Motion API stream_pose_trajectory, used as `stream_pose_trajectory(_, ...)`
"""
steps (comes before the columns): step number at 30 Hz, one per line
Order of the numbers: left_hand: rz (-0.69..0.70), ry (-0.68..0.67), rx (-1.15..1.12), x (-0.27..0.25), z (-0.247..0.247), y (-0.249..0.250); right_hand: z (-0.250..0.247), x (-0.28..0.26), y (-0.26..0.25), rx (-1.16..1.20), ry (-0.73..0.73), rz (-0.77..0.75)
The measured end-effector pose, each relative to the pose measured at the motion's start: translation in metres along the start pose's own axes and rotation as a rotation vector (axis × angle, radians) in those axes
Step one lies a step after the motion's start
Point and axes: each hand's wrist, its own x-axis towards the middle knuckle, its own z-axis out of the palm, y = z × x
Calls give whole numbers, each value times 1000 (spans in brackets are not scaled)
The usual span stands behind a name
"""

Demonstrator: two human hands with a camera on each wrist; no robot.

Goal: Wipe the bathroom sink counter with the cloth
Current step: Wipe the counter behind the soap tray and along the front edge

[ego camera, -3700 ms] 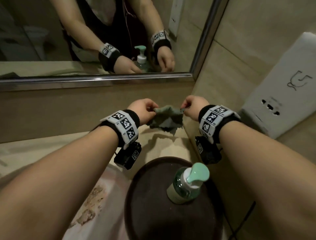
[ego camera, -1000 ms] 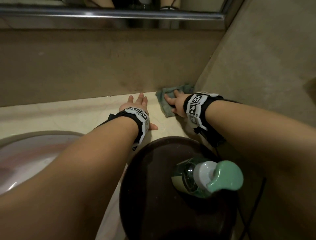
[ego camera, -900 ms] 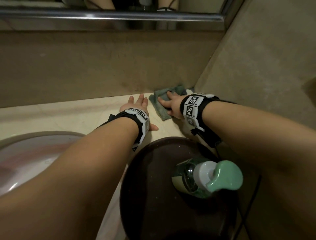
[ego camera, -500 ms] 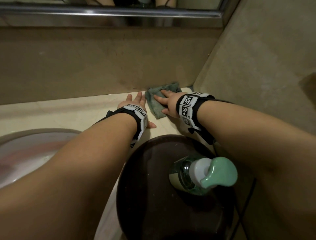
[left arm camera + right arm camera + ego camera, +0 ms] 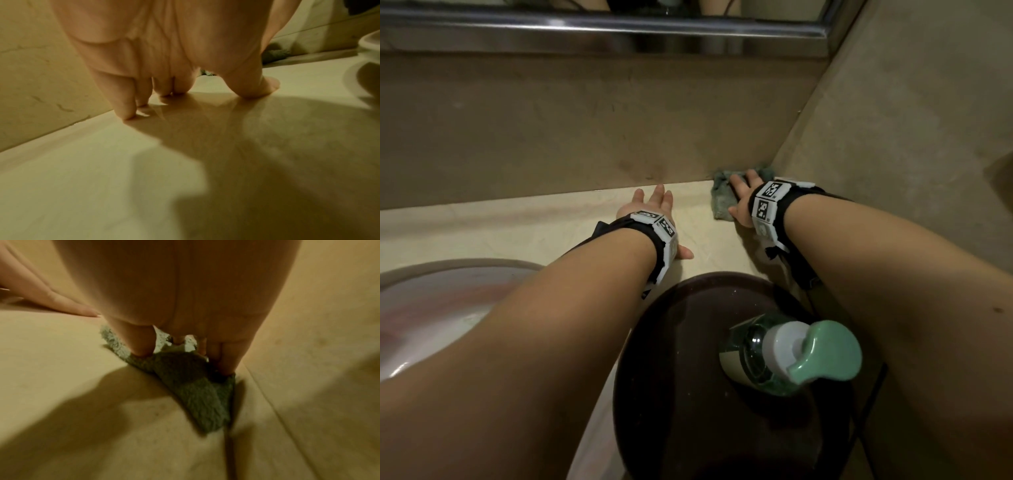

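We've got the right hand [image 5: 743, 198] flat on the green cloth [image 5: 722, 202], fingers straight, pressing it onto the counter [image 5: 524, 226] in the back right corner where the two walls meet. In the right wrist view the fingertips [image 5: 144, 347] sit on the cloth [image 5: 195, 386], no curl round it. Our left hand [image 5: 654, 212] is open, palm down, fingers spread on bare counter just left of the cloth. Sink [image 5: 441, 308] is at left; a soap bottle [image 5: 787, 356] stands on a dark round tray [image 5: 674, 377] near us.
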Motion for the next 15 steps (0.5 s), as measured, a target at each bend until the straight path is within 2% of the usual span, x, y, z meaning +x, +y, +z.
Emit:
stream_pose_trajectory(2,2,6,12,-2,0,0,-1,1,3,229,87,-13)
stream_pose_trajectory(4,5,9,22,-3,0,1,-1,-1,6,338,137,-43)
stream_pose_trajectory(9,7,16,20,-1,1,-1,15,-11,6,350,107,-47)
stream_pose_trajectory(15,24,22,33,-4,1,-1,30,-29,6,227,2,-43)
